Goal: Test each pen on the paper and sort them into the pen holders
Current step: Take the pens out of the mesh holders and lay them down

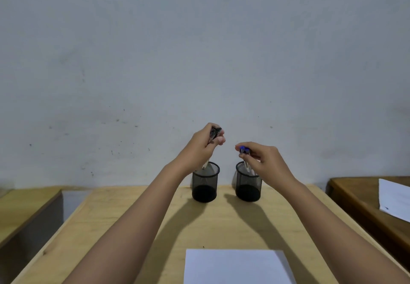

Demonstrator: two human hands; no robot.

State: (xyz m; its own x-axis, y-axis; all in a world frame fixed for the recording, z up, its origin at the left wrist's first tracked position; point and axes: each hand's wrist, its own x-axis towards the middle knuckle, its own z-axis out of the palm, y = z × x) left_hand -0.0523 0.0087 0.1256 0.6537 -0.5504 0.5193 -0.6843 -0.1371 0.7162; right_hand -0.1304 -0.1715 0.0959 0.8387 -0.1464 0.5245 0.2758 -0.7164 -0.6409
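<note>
Two black mesh pen holders stand at the far edge of the wooden table (133,228): the left holder (205,184) and the right holder (248,185). My left hand (203,148) grips a bunch of black-capped pens (214,134) above the left holder, their lower ends reaching into its mouth. My right hand (263,159) pinches a bunch of blue-capped pens (244,150) above the right holder, with their tips inside its rim. A white sheet of paper (237,266) lies at the table's near edge.
A grey wall rises right behind the holders. Another wooden desk (359,197) with a white sheet (392,199) on it stands to the right. A lower wooden surface (24,204) lies to the left across a gap.
</note>
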